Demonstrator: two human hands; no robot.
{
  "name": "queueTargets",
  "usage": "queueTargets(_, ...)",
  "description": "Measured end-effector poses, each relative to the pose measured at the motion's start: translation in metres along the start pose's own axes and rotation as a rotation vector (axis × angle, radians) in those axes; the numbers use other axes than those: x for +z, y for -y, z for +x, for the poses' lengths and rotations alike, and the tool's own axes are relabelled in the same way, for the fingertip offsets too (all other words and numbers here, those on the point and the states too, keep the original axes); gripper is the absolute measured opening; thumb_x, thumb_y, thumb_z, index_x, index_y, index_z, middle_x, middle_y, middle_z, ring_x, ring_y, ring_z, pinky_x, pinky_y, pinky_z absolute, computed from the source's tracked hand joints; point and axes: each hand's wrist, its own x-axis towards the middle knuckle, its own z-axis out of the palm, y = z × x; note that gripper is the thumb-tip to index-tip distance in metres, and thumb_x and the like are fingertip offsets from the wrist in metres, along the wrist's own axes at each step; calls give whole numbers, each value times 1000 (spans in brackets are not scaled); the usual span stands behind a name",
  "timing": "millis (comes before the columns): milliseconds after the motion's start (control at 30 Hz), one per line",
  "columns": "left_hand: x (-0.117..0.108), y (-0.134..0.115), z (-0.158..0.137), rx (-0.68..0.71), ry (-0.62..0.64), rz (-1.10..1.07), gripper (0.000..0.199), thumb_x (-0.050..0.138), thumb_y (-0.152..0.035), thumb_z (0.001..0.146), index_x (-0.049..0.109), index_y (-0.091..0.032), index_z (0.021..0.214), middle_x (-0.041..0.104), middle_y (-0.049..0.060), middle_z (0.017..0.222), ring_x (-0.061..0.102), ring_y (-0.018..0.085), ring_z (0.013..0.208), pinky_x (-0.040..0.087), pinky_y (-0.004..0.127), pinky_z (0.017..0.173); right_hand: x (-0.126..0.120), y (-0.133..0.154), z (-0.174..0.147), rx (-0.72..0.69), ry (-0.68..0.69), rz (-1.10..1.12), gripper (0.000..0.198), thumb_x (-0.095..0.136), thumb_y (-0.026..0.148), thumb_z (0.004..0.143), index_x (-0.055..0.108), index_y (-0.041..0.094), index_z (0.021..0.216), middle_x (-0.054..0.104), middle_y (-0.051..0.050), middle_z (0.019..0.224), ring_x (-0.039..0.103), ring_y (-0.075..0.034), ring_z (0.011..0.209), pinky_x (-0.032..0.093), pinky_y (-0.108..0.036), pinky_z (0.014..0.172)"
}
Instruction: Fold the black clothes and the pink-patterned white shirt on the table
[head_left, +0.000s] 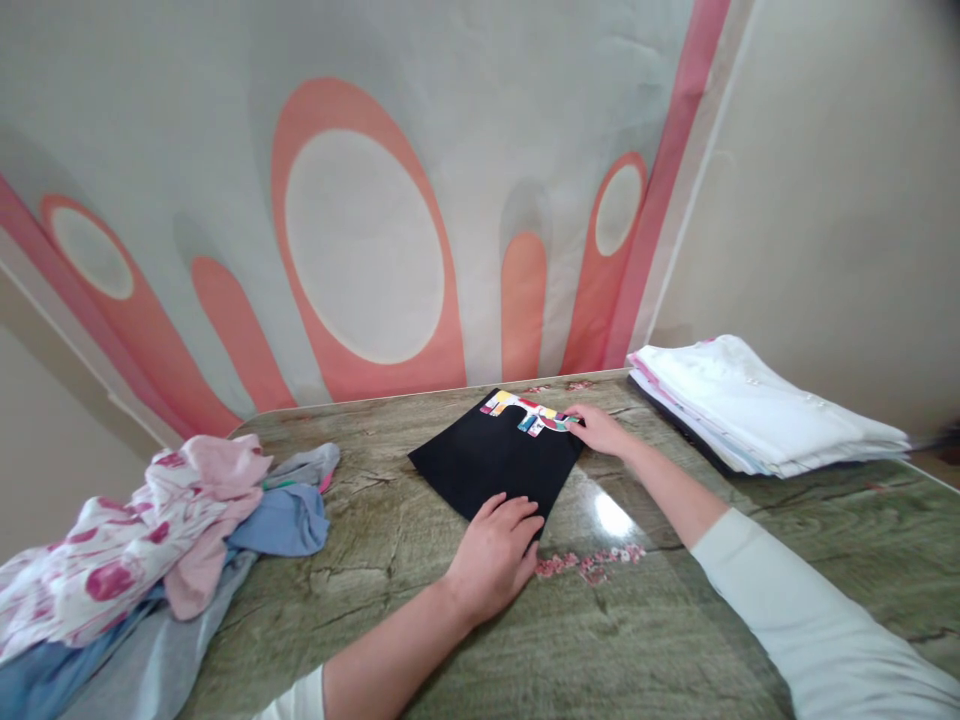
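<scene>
A folded black fabric garment with a multicoloured printed patch (495,460) lies flat on the glossy, green-brown, wood-patterned table (375,590), near its far edge and between 2 groups of clothes. 1 corner points to the left, and the patch, in yellow, red, white and teal, runs along the far right side.

The bare left hand (496,552) lies palm down over the garment's near corner, open, with its fingers slightly spread on the black cloth. The bare right hand (598,430) touches the garment's right-hand corner, its fingertips at the end of the patch; whether they pinch the fabric or only press on it, I cannot tell. Both forearms come out of pale, light-coloured sleeves (810,610).

To the left sits a loose, crumpled heap of pink, white, blue and grey clothes (217,510), well apart from the garment. To the right, a neat stack of folded, mostly white clothes (757,405) rests near the table's far edge. Pink printed blossoms (592,562) show on the tabletop just beside the left hand.
</scene>
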Motion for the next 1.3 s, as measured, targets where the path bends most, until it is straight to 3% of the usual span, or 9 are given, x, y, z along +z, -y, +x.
queueTargets(200, -11, 9, -5, -85, 79, 106, 31, 46, -12, 76, 56, -19, 105, 54, 8, 122, 45, 22, 118, 31, 41, 103, -12, 7, -4, 41, 155, -123, 19, 49, 20, 80, 63, 16, 93, 69, -6, 89, 63, -18, 78, 46, -25, 67)
queueTargets(300, -23, 24, -7, -146, 117, 179, 36, 44, -5, 72, 54, -19, 103, 53, 7, 123, 45, 22, 117, 32, 41, 101, -25, 18, -10, 48, 273, -203, 12, 53, 22, 75, 64, 17, 77, 68, -5, 72, 61, -18, 62, 42, -24, 55)
queueTargets(400, -34, 46, -9, -202, 134, 253, 37, 39, 0, 73, 54, -20, 101, 52, 6, 124, 43, 21, 119, 33, 41, 99, -35, 39, -20, 40, 361, -283, 13, 54, 25, 73, 65, 18, 74, 68, -7, 72, 60, -18, 60, 41, -25, 53)
queueTargets(667, -43, 92, -17, -361, 15, 344, 33, 34, -2, 81, 56, -17, 101, 51, 8, 128, 38, 21, 125, 25, 40, 105, -42, 102, -49, -90, 565, -358, 25, 54, 35, 73, 64, 16, 61, 66, -9, 65, 60, -20, 57, 38, -27, 50)
queueTargets(767, -34, 83, -14, -308, -19, 258, 34, 34, -17, 90, 47, -18, 122, 40, 8, 139, 30, 19, 130, 21, 39, 108, -42, 113, -45, -67, 448, -335, 32, 47, 41, 80, 66, 17, 69, 67, -9, 71, 62, -21, 66, 41, -28, 57)
queueTargets(900, -21, 61, -7, -163, 94, 164, 51, 29, -43, 94, 23, -25, 141, 21, 4, 148, 16, 21, 136, 15, 43, 109, -19, 114, -34, -194, 101, -189, 41, 40, 43, 87, 58, 16, 113, 59, -12, 117, 52, -24, 109, 39, -35, 89)
queueTargets(967, -17, 54, -6, -112, 165, 139, 52, 25, -48, 93, 20, -29, 142, 18, 2, 149, 13, 23, 136, 12, 47, 109, -1, 109, -30, -344, 100, -127, 51, 39, 44, 88, 44, 17, 130, 43, -11, 137, 36, -23, 126, 28, -37, 102)
queueTargets(1067, -13, 52, -7, -76, 219, 133, 53, 24, -53, 92, 20, -33, 142, 16, 1, 150, 9, 26, 137, 10, 51, 108, 18, 98, -26, -426, 207, -95, 55, 34, 49, 90, 37, 21, 136, 35, -7, 143, 26, -22, 132, 17, -41, 108)
queueTargets(1300, -16, 50, -9, -66, 232, 150, 55, 24, -53, 92, 19, -32, 142, 14, 1, 150, 9, 26, 137, 11, 50, 108, 24, 45, -4, -193, 162, -140, 59, 26, 56, 90, 35, 24, 138, 30, -4, 145, 23, -22, 133, 17, -43, 108)
